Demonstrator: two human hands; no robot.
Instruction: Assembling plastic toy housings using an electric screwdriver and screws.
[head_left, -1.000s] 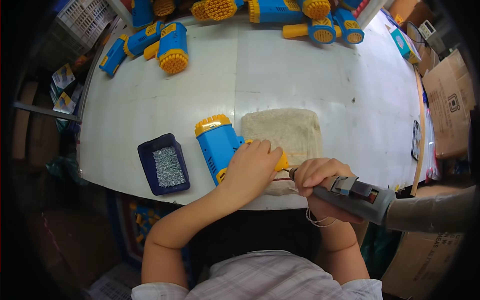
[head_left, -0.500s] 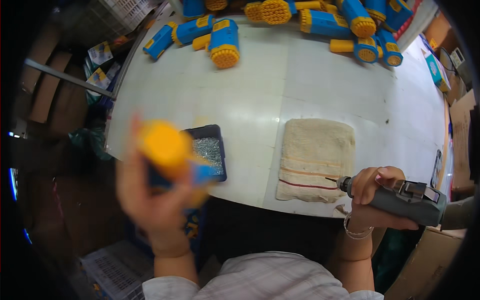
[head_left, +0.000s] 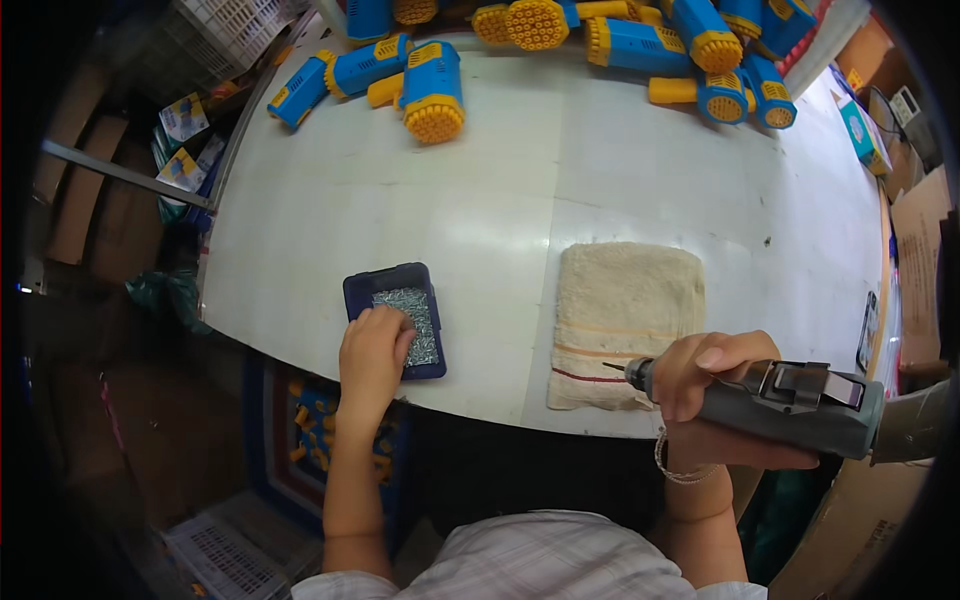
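My left hand (head_left: 372, 352) reaches into a dark blue plastic box (head_left: 355, 292) of small silvery screws (head_left: 424, 340), on the near left of the table. Its fingers are curled together down at the screws, and their tips are hidden, so I cannot tell what they pinch. On the right, my right hand (head_left: 708, 372) is wrapped round a grey-green power screwdriver (head_left: 810, 412) held sideways. The tool's thin bit points left, over the lower part of a folded beige towel (head_left: 630, 285).
Several blue and yellow toy blasters (head_left: 434, 90) lie along the table's far side. Below the near left edge stands a blue bin (head_left: 262, 440) with blue and yellow pieces. A phone (head_left: 868, 325) lies at the right edge, with cardboard boxes (head_left: 920, 270) beyond.
My left hand no longer holds the blurred blue and yellow piece and has moved into the screw box. My right hand has shifted slightly left with the screwdriver.
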